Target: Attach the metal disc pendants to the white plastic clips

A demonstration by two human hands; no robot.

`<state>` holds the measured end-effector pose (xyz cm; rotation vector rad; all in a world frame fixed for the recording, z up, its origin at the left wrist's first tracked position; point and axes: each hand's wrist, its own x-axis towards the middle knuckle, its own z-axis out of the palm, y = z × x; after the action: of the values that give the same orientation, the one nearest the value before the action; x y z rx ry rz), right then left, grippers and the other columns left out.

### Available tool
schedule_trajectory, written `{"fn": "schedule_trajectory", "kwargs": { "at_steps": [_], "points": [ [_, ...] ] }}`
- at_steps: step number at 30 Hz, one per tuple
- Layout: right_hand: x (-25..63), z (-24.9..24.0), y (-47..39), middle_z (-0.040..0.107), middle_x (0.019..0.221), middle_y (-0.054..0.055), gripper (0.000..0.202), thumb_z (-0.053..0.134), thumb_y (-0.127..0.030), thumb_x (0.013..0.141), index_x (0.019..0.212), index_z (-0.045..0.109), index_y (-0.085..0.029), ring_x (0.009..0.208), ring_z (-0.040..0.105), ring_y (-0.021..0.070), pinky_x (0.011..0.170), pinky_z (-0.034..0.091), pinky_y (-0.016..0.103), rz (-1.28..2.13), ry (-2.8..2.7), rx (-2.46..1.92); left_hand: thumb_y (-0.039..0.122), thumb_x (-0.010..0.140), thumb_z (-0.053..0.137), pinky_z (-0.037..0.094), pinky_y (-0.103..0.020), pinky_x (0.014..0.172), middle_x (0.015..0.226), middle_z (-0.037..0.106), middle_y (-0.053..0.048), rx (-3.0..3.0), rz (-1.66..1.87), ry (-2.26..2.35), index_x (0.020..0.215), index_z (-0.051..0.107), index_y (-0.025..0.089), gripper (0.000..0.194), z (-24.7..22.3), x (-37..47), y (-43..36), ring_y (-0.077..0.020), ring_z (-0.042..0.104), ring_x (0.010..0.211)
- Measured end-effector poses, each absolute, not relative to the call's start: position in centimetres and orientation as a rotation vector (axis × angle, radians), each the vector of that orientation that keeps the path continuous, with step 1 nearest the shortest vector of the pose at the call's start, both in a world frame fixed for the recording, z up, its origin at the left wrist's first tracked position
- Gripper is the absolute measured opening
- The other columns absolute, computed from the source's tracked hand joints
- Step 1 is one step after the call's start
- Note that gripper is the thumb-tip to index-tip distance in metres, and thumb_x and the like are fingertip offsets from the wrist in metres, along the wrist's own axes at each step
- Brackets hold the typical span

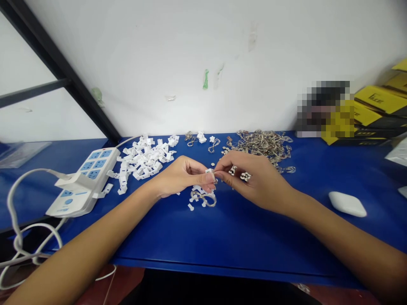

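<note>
My left hand [193, 176] is closed, with a small white plastic piece [209, 170] between thumb and fingers. Fingertips of my right hand [246, 176] pinch what looks like the end of a thin cord, right against that piece; the fingers partly hide it. Just below my hands lies a looped beige-grey cord [210, 200], with tiny white plastic bits [190, 207] around it. Small round metallic-looking parts [245, 176] show beside my right hand. Beyond that hand spreads a tangled pile of thin cords [265, 144]. A heap of white plastic pieces [148, 156] lies beyond my left forearm.
On the blue table [229, 241], a white power strip [92, 178] with a plugged-in adapter and looping white cable [14, 220] stands left. A white rounded case [347, 203] lies right. Yellow-and-black boxes [378, 101] are stacked back right. A white wall [178, 55] rises behind.
</note>
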<state>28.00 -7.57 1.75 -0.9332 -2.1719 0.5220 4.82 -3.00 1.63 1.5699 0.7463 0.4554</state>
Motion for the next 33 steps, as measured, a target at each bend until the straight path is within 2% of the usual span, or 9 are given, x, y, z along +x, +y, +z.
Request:
{"fn": "schedule_trajectory", "kwargs": {
  "at_steps": [7, 12, 16, 19, 25, 29, 33],
  "points": [
    [28.4, 2.0, -7.6, 0.061, 0.095, 0.006, 0.011, 0.048, -0.032, 0.106, 0.100, 0.054, -0.025, 0.077, 0.055, 0.0174, 0.068, 0.047, 0.034, 0.450, -2.116, -0.971, 0.049, 0.083, 0.082, 0.059, -0.032, 0.079, 0.081, 0.080, -0.007, 1.588, 0.511, 0.721, 0.082, 0.083, 0.022, 0.027, 1.9, 4.9, -3.0, -0.0189, 0.075, 0.079],
    [29.0, 1.7, -7.0, 0.065, 0.088, 0.003, 0.011, 0.055, -0.030, 0.103, 0.096, 0.060, -0.023, 0.075, 0.057, 0.0157, 0.069, 0.045, 0.032, 0.512, -2.249, -0.982, 0.048, 0.086, 0.080, 0.058, -0.030, 0.081, 0.084, 0.080, -0.007, 1.577, 0.560, 0.737, 0.084, 0.083, 0.021, 0.027, 1.1, 4.6, -2.4, -0.0176, 0.075, 0.080],
    [28.3, 0.9, -7.0, 0.066, 0.083, 0.002, 0.014, 0.056, -0.030, 0.101, 0.092, 0.063, -0.022, 0.072, 0.058, 0.0150, 0.068, 0.043, 0.031, 0.609, -2.314, -0.983, 0.054, 0.091, 0.074, 0.055, -0.027, 0.074, 0.080, 0.079, -0.007, 1.572, 0.580, 0.751, 0.085, 0.082, 0.020, 0.035, 0.5, 4.5, -2.3, -0.0152, 0.073, 0.075],
    [27.9, 0.7, -7.1, 0.066, 0.080, 0.002, 0.020, 0.053, -0.030, 0.103, 0.091, 0.066, -0.022, 0.071, 0.057, 0.0151, 0.068, 0.041, 0.031, 0.558, -2.357, -0.967, 0.055, 0.092, 0.071, 0.053, -0.025, 0.071, 0.076, 0.078, -0.006, 1.592, 0.586, 0.763, 0.085, 0.081, 0.020, 0.037, 0.4, 4.5, -2.3, -0.0141, 0.071, 0.073],
    [27.9, 1.1, -7.1, 0.072, 0.087, 0.002, 0.018, 0.056, -0.029, 0.101, 0.101, 0.073, -0.022, 0.071, 0.061, 0.0135, 0.069, 0.046, 0.029, 0.502, -2.220, -0.988, 0.060, 0.091, 0.070, 0.052, -0.028, 0.073, 0.082, 0.078, -0.009, 1.495, 0.591, 0.804, 0.086, 0.081, 0.019, 0.043, 0.0, 4.7, -2.3, -0.0159, 0.071, 0.075],
    [27.8, 0.9, -7.1, 0.072, 0.081, 0.000, 0.019, 0.056, -0.026, 0.101, 0.096, 0.074, -0.021, 0.068, 0.062, 0.0117, 0.064, 0.046, 0.027, 0.594, -2.203, -1.030, 0.062, 0.091, 0.069, 0.050, -0.027, 0.069, 0.081, 0.077, -0.010, 1.446, 0.618, 0.799, 0.086, 0.080, 0.015, 0.049, 0.1, 4.7, -2.2, -0.0148, 0.070, 0.071],
    [27.8, 0.4, -7.0, 0.072, 0.084, 0.000, 0.016, 0.058, -0.022, 0.099, 0.096, 0.074, -0.019, 0.068, 0.061, 0.0107, 0.066, 0.048, 0.026, 0.447, -2.164, -1.032, 0.060, 0.087, 0.075, 0.051, -0.027, 0.072, 0.084, 0.078, -0.010, 1.401, 0.691, 0.832, 0.085, 0.079, 0.015, 0.045, 0.3, 4.5, -2.0, -0.0140, 0.070, 0.071]
  ]
}}
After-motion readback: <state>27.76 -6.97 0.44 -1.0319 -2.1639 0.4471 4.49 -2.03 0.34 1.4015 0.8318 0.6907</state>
